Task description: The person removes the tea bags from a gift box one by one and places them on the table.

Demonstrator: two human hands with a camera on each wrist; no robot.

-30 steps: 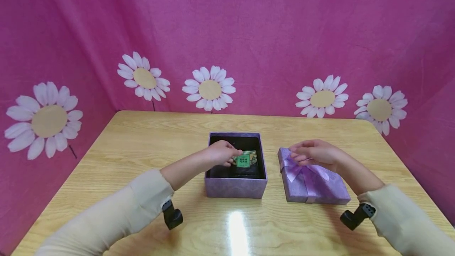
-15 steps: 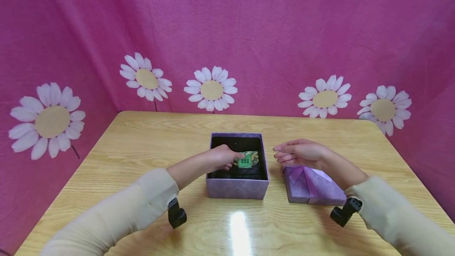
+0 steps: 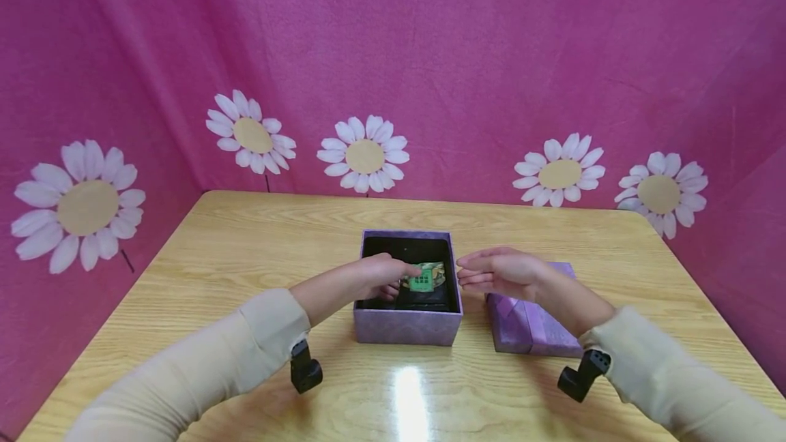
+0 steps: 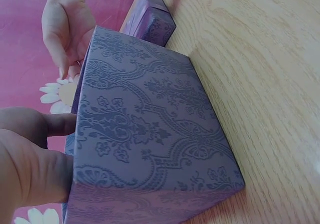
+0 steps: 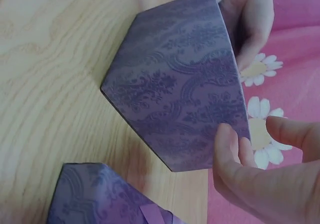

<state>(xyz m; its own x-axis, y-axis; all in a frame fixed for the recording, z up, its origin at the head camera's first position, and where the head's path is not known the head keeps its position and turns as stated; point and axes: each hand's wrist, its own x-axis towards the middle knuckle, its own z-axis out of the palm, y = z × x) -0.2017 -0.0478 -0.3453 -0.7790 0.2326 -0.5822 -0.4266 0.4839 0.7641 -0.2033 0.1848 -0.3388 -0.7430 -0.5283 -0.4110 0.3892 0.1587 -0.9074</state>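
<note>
A patterned purple gift box [image 3: 408, 328] stands lidless on the table, its inside dark. In it lies a packet with a green label [image 3: 421, 282], on or beside something black. My left hand [image 3: 382, 273] reaches into the box over the near left rim. Its fingertips overlap the packet's left edge, and the box wall hides them in the left wrist view; whether they pinch the packet I cannot tell. My right hand [image 3: 500, 271] holds nothing. Its fingers [image 5: 227, 149] are extended, with the tips right at the box's right wall.
The purple lid [image 3: 534, 329] with a ribbon bow lies right of the box, partly under my right forearm. Both rest on a wooden table [image 3: 258, 244]. Behind it hangs a magenta cloth [image 3: 430, 53] with daisies. A small black camera hangs from each wrist.
My right hand has moved left from above the lid's bow to the box's right side. The left hand stays in the box, only slightly lower. Box and lid have stayed put.
</note>
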